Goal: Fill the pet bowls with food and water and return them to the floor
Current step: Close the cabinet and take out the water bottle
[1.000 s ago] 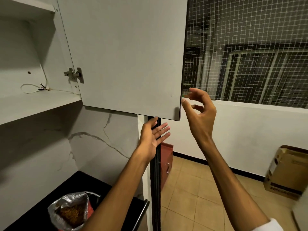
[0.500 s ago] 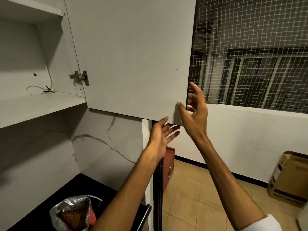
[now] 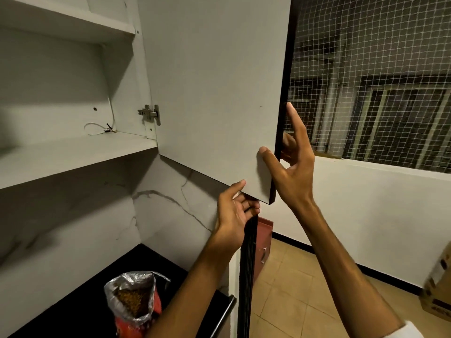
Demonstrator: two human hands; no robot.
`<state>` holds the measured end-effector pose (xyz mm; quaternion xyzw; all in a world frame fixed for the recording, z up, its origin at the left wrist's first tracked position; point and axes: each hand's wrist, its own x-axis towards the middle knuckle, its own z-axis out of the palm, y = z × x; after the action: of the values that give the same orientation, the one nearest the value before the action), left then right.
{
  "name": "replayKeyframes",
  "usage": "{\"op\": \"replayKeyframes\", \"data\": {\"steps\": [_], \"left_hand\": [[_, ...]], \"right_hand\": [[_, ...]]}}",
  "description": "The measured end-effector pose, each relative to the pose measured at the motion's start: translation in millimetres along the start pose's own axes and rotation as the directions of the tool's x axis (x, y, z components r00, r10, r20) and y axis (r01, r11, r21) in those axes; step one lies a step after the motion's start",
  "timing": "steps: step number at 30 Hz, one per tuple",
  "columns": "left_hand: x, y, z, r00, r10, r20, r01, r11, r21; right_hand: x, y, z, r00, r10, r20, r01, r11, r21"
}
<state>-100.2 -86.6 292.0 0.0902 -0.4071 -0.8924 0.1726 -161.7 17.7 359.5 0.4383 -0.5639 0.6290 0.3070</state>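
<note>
An open bag of brown pet food (image 3: 133,301), silver inside and red outside, stands on the black counter (image 3: 80,311) at the bottom left. No bowl is in view. The white cabinet door (image 3: 214,89) hangs open. My right hand (image 3: 290,167) grips its lower outer corner, thumb on the inner face and fingers behind the dark edge. My left hand (image 3: 234,213) holds the door's bottom edge from below, thumb against the front face and fingers curled underneath.
The open cabinet shows bare white shelves (image 3: 73,154), a loose wire (image 3: 97,128) and a metal hinge (image 3: 150,114). Right of the door are a netted window (image 3: 366,81), a tiled floor (image 3: 305,289), a red drawer unit (image 3: 264,242) and a cardboard box (image 3: 436,286).
Both hands rose to the open cabinet door and took hold of its lower outer corner. The view shifted, so door and shelves sit further right.
</note>
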Motion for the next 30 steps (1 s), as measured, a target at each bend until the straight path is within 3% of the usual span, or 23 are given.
{"op": "replayKeyframes", "data": {"steps": [11,19,27,30], "left_hand": [[-50.1,24.3,-42.5,0.941,0.320,-0.110,-0.334,0.931,-0.145],[-81.5,51.0,-85.5,0.916,0.375,-0.145,-0.392,0.914,-0.108],[-110.7,87.3,-126.6,0.850,0.397,-0.346,-0.461,0.879,-0.126],[-119.0,104.0,-137.0,0.817,0.451,-0.359,-0.517,0.849,-0.110]], "right_hand": [[-14.8,-49.2,52.3,0.976,-0.177,0.126,0.145,0.962,0.230],[-26.7,-83.0,104.7,0.952,-0.226,0.206,0.141,0.923,0.359],[-40.0,-108.1,169.4,0.904,-0.286,0.319,0.148,0.907,0.394],[-43.7,-116.7,195.0,0.893,-0.304,0.333,0.162,0.905,0.393]]}}
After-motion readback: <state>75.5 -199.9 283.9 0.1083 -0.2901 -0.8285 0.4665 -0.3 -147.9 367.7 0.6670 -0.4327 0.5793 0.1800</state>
